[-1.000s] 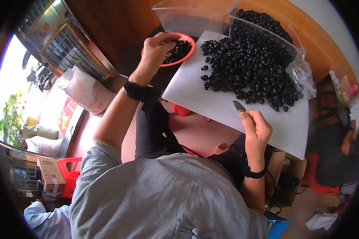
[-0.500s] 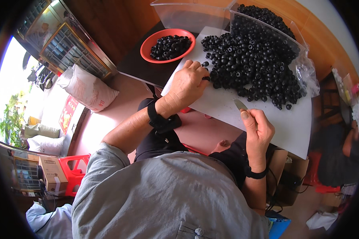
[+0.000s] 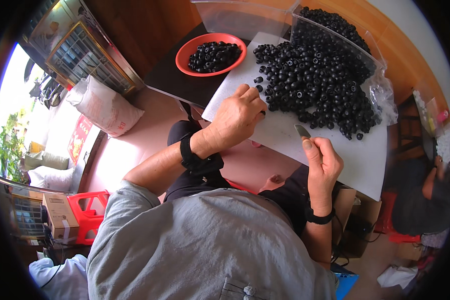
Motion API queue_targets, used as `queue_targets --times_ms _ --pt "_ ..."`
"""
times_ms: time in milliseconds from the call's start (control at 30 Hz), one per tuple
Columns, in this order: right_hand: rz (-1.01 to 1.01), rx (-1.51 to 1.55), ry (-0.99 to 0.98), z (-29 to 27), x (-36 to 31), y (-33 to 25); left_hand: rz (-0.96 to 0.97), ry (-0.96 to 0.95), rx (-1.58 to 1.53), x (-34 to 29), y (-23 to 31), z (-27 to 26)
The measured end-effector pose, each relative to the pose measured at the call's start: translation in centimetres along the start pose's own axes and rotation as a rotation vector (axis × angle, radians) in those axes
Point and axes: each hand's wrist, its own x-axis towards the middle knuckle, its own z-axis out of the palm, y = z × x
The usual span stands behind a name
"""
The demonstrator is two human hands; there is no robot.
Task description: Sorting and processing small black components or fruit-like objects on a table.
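Note:
A large heap of small, round, black hollow plastic-looking parts (image 3: 315,82) covers the far side of the white board (image 3: 270,140). My left hand (image 3: 237,116) is closed at the heap's near left edge, its fingertips pinching one small black part (image 3: 262,113), mostly hidden by the fingers. Two loose parts (image 3: 258,80) lie just beyond that hand. My right hand (image 3: 323,162) grips a short pointed blade (image 3: 301,131) between thumb and fingers, its tip toward the heap; the handle is hidden in the hand.
A red bowl (image 3: 183,64) of similar black parts stands on a dark table (image 3: 165,80) at far left. Clear plastic bins (image 3: 245,20) stand behind, one with black parts spilling forward. A crumpled plastic bag (image 3: 383,102) lies at right. Another person (image 3: 420,200) sits far right.
My left hand has drawn slightly back toward me from the heap, still pinching a small black part. The right hand with the blade has barely moved.

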Motion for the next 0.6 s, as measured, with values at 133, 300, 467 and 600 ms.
queue_targets --times_ms 133,300,467,600 --pt "0.009 -0.005 -0.005 0.0 0.0 -0.1 0.006 -0.009 0.025 0.0 0.0 -0.1" --pt "0.018 -0.021 -0.011 -0.3 0.1 -0.1 0.080 -0.034 0.071 0.3 0.3 -0.5" --pt "0.103 0.031 -0.047 -0.5 0.6 -0.4 -0.418 -0.226 -0.880 1.2 1.9 -1.6" --pt "0.100 0.038 -0.043 -0.2 0.5 -0.3 -0.627 -0.297 -1.235 1.0 2.4 -0.1"
